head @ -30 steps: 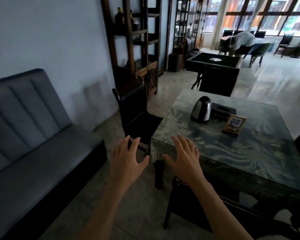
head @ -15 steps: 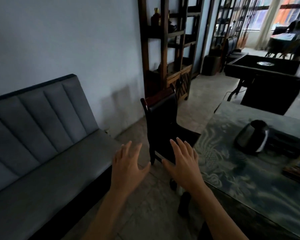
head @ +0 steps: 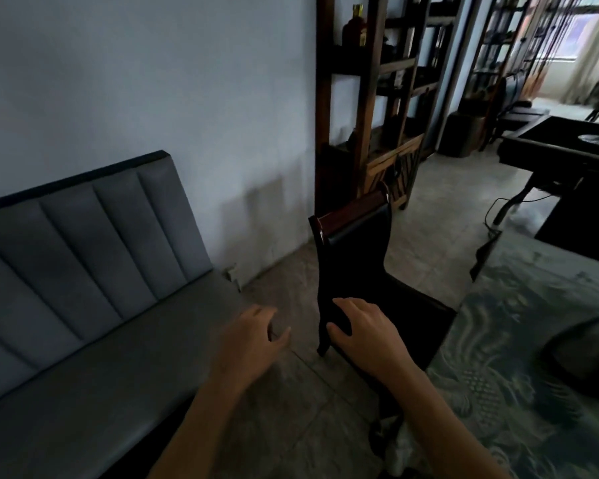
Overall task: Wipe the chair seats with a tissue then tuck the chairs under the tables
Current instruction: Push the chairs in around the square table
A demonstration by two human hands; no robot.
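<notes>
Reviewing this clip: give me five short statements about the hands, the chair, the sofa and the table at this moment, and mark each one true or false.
1. Both hands hold tissues. False: the left hand and the right hand are both bare and hold nothing.
2. The dark chair stands at the table with its seat partly under the edge. True.
3. The grey sofa is on the person's left, against the wall. True.
4. The left hand grips the chair's backrest. False: it hangs over the floor between sofa and chair, touching neither.
5. The chair lies tipped over on the floor. False: it stands upright.
</notes>
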